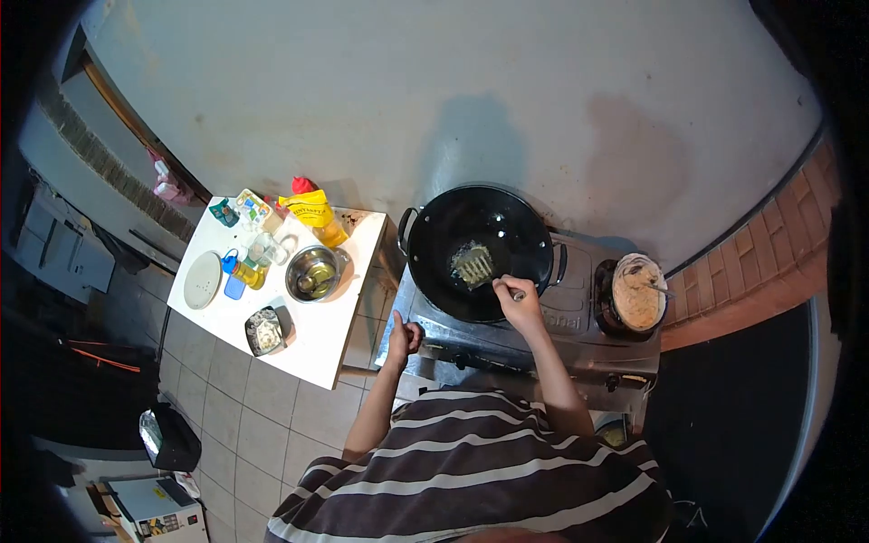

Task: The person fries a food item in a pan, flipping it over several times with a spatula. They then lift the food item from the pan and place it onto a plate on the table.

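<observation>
A large black wok (434,226) with two side handles sits on the metal gas stove (579,299). My right hand (519,303) is closed around the handle of a slotted spatula (475,265), just over the wok's near right rim. The spatula's slotted head is down in the wok, where bubbling oil (463,252) surrounds it. My left hand (405,341) hangs at the stove's front left corner, fingers curled in and thumb pointing up, with nothing showing in it.
On the stove's right stands a pot of orange-tinted food (636,294) with a utensil in it. The white table (312,353) at left carries a steel bowl (314,273), a black bowl (265,331), a plate (203,281), an oil bottle (333,233) and a yellow packet (308,209).
</observation>
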`<state>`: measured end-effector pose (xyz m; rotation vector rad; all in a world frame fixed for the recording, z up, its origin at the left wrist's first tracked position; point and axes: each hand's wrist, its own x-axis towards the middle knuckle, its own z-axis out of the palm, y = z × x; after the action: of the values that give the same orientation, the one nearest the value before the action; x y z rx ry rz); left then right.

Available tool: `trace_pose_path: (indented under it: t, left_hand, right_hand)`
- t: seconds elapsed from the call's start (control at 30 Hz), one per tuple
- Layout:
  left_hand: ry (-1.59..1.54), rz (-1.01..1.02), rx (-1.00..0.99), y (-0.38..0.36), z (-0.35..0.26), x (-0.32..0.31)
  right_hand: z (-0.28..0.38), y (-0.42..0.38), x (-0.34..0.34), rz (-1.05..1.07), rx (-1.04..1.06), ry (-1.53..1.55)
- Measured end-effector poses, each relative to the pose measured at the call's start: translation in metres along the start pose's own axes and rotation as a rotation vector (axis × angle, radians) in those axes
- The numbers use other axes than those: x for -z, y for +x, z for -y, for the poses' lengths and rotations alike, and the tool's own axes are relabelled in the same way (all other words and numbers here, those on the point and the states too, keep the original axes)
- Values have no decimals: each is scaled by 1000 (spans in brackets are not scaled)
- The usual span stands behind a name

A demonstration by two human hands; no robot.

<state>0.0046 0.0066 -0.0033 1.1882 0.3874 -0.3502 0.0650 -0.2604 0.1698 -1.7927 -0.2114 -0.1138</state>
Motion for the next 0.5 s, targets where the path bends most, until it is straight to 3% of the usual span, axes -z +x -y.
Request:
trace_pose_path:
  t: [0.3,0.4,0.5]
  left_hand:
    - [-14,25,-21,-1,-1,-2]
    - [53,-2,-118,-6,-3,-7]
    - [0,-4,-38,-5,-8,-5]
  right_hand:
    - [-4,0,0,6,6,81]
    - [-3,-1,1,19,-27,78]
    - [-4,-1,0,8,-8,80]
